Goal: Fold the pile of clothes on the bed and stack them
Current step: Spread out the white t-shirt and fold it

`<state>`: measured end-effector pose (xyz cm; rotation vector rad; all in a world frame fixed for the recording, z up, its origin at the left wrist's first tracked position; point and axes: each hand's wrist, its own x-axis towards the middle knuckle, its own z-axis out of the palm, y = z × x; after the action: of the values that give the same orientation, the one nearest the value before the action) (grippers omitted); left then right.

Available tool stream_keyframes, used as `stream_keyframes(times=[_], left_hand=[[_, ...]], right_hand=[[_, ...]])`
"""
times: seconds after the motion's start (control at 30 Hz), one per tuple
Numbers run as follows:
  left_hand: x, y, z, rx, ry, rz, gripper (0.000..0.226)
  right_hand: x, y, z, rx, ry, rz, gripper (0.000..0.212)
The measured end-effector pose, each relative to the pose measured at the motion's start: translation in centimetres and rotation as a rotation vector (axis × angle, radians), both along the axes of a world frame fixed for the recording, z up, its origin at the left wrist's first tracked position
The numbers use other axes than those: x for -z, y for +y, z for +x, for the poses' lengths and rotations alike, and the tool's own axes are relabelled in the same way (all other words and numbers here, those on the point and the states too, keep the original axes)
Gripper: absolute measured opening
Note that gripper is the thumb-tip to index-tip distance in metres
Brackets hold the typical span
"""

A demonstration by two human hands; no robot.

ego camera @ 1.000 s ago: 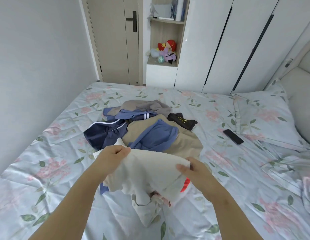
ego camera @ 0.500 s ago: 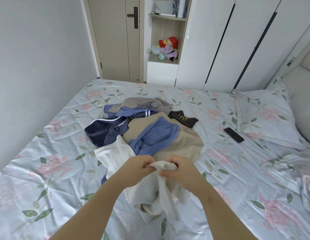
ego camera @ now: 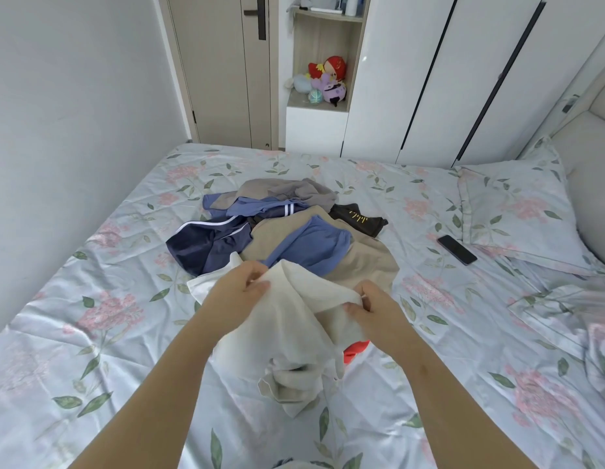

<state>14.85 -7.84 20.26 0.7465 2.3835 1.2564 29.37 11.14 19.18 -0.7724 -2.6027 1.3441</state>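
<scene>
**So, both hands are on the cream top, pile sitting just behind**

The left hand (ego camera: 242,287) has its fingers and thumb curled into a pinch on one upper edge of the cream garment (ego camera: 294,319). The right hand (ego camera: 375,306) pinches the opposite upper edge the same way. The cloth sags between them and hangs down all bunched up, with its bottom end crumpled on the bed (ego camera: 91,333) toward the near edge. A bit of red fabric (ego camera: 355,350) peeks out just below the right hand, touching the cream cloth.

The pile of clothes (ego camera: 294,231) is around the middle of the bed, just beyond the hands, all unfolded. There's a navy piece (ego camera: 206,248) with white stripes on its left side and a blue piece (ego camera: 311,245) lying on a tan one (ego camera: 368,265). Grey stuff (ego camera: 287,191) is at the back, and a black item (ego camera: 358,216) with yellow marks is on the right.

A phone (ego camera: 456,249) lies flat toward the right edge, just beside the pillow (ego camera: 517,211) in the far right corner. Plush toys (ego camera: 328,82) sit on a shelf (ego camera: 316,104) past the far edge.
</scene>
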Motion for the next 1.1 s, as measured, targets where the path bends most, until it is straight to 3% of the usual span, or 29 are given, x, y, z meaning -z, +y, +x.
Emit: stream_keyframes(times=[0.07,0.13,0.23,0.33,0.4,0.47,0.67,0.77,0.87,1.1], left_hand=[[-0.3,0.8,0.9,0.182,-0.035,0.053,0.045],[-0.8,2.0,1.9,0.341,-0.008,-0.013,0.059],[-0.6,2.9,1.9,0.325,0.185,-0.093,0.025],[-0.9,2.2,1.5,0.288,0.148,-0.039,0.004],[-1.3,1.8,1.2,0.273,0.12,-0.006,0.012],[-1.9,1.7,0.7,0.202,0.06,0.068,0.017],[-2.7,1.5,-0.1,0.081,-0.094,0.132,0.011],[-3.3,1.8,0.2,0.244,-0.01,0.042,0.007],[-3.8,1.9,0.1,0.302,0.023,0.0,0.03],[-4.4,2.4,-0.1,0.073,-0.355,0.364,0.021]], right_hand=[[-1.2,-0.8,-0.5,-0.045,0.112,-0.049,0.023],[-2.3,-1.6,-1.1,-0.151,0.193,-0.056,0.025],[-3.0,-2.0,-1.4,-0.215,0.27,0.0,0.014],[-2.6,-0.7,-0.7,-0.154,0.126,0.07,0.012],[-1.7,0.1,0.0,-0.193,-0.062,0.139,0.017],[-0.7,0.5,0.6,-0.174,-0.125,0.154,0.023],[-1.8,0.6,-0.2,0.143,0.182,-0.06,0.03],[-2.9,0.1,-1.1,0.118,0.265,-0.114,0.026],[-2.8,0.1,-1.2,0.06,0.256,-0.054,0.036],[1.0,0.7,0.3,0.053,-0.106,0.158,0.024]])
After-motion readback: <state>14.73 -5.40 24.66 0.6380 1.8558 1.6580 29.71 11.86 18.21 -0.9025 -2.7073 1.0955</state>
